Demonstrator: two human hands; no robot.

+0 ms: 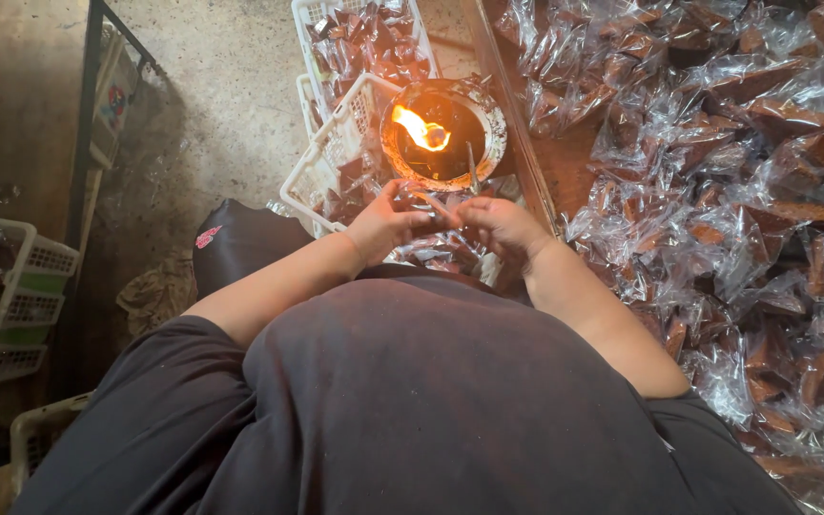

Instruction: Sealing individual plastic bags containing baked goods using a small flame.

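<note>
Floor: bare grey concrete [212, 86] runs under you, with a dark metal frame [88, 124] along its edge at about 10 o'clock from your hands.

Heap: a wide spread of brown pieces in clear plastic bags [717, 162] covers the surface from 1 to 4 o'clock, close enough that your right arm lies along its edge, which looks like a matter of easy reach.

Flame: a round metal dish [442, 133] with a small yellow flame [422, 129] sits at 12 o'clock, just beyond your fingertips. You seem to keep it that near so a bag's open edge can meet the heat without your arms stretching.

Baskets: a white plastic basket [331, 153] holding more wrapped pieces stands at 11 o'clock beside the dish, with a second one [360, 38] farther off at 12. Another white basket [16, 296] sits well apart at 9 o'clock.

Packet: the small clear-wrapped packet [436, 212] is between your two hands, low in front of the dish and apart from the flame.

Left hand: your left hand [383, 224] is curled, thumb and fingers pinched onto the packet's near end.

Right hand: your right hand [503, 224] is likewise closed, fingertips nipping the other end. How much of the wrap each hand has you cannot tell, since the plastic is glary and partly hidden by your fingers.

Hold: the two pinches appear to keep the wrap taut and level, with your fingers back from the heat.
</note>
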